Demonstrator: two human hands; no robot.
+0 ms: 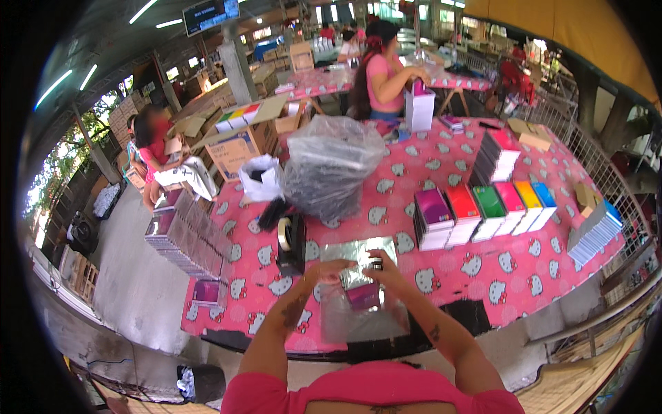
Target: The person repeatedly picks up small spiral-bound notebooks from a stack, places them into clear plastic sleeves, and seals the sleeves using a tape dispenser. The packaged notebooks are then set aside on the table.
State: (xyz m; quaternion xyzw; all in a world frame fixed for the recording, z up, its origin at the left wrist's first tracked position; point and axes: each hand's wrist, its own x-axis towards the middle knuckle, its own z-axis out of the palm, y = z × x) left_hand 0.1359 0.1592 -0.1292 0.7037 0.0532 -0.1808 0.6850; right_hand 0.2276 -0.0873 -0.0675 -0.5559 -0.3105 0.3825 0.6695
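At the near edge of the table, a purple booklet lies inside or under a clear plastic bag; I cannot tell which. My left hand is at the bag's far left side, its fingers bent onto the plastic. Across from it, my right hand has its fingers curled over the bag's far right side, with something dark at the fingers. More flat clear plastic bags lie beneath. A black tape dispenser with a tape roll stands left of my hands.
Colour-sorted booklet stacks stand to the right, blue booklets at the far right. Wrapped purple booklets line the left edge. A big grey plastic bundle sits ahead, near an open carton. Across the table, a person handles booklets.
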